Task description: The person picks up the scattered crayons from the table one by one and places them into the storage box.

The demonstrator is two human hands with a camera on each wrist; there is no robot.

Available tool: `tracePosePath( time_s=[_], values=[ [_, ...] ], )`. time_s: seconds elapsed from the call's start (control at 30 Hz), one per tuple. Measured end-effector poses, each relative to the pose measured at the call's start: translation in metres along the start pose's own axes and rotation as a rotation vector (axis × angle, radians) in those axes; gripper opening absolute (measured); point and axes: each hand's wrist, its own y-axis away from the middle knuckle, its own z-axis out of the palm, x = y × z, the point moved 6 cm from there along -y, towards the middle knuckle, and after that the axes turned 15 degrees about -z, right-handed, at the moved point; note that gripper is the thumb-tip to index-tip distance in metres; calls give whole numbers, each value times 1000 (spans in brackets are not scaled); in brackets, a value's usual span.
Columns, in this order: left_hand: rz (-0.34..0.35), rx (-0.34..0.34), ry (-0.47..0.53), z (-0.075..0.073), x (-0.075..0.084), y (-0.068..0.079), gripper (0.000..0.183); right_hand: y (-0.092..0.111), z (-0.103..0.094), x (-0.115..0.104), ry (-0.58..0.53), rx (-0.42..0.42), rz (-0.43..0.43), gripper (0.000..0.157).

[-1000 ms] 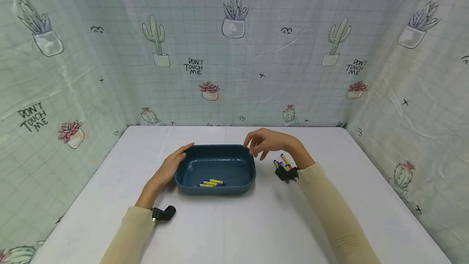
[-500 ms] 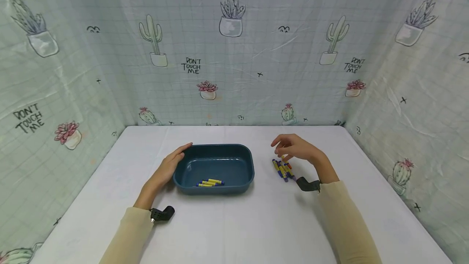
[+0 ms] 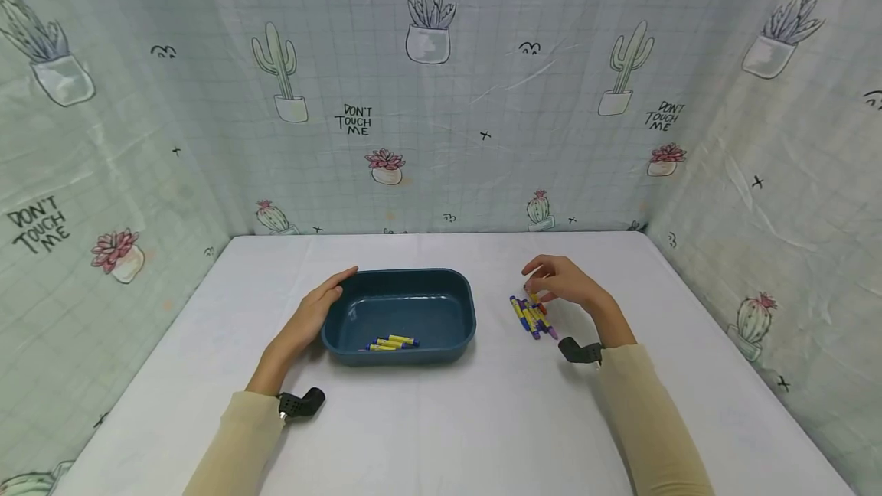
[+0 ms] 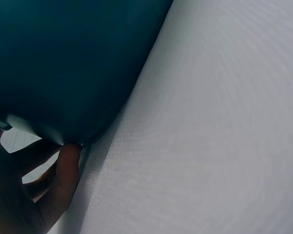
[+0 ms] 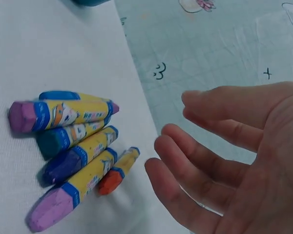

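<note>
My left hand (image 3: 306, 320) rests along the left side of a dark blue tray (image 3: 434, 316), with fingers reaching the back-left corner. In the left wrist view, fingertips touch the tray's (image 4: 73, 63) outer wall. Several yellow-wrapped crayons (image 3: 391, 342) lie inside, close to the front wall. To the right of the tray, a small pile of crayons (image 3: 529, 316) lies on the table. Over the pile's far end is my right hand (image 3: 561, 280), its fingers bent loosely with nothing held. The right wrist view shows purple, blue, green and orange crayons (image 5: 75, 115) left of the fingertips.
A white cloth (image 3: 420, 419) covers the table. Patterned curtains (image 3: 455, 98) stand behind it and on both sides. Each wrist wears a small black camera, the right one (image 3: 579, 350) sitting low near the crayons.
My right hand has moved right, from the tray's back-right corner to the crayon pile, and settled slightly lower. My left hand stays on the tray. The head view has shifted slightly.
</note>
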Motion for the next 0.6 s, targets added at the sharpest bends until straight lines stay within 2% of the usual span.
tracePosePath(
  time_s=[0.17,0.33,0.6],
  values=[
    [5,4,7,-1,2,0,48,0,-2,11,37,38,49,36],
    [-10,-4,2,1,0,0,48,1,-2,22,58,36,100,34],
    [-18,6,4,0,-2,1,48,-1,0,27,58,21,116,36]
  ],
)
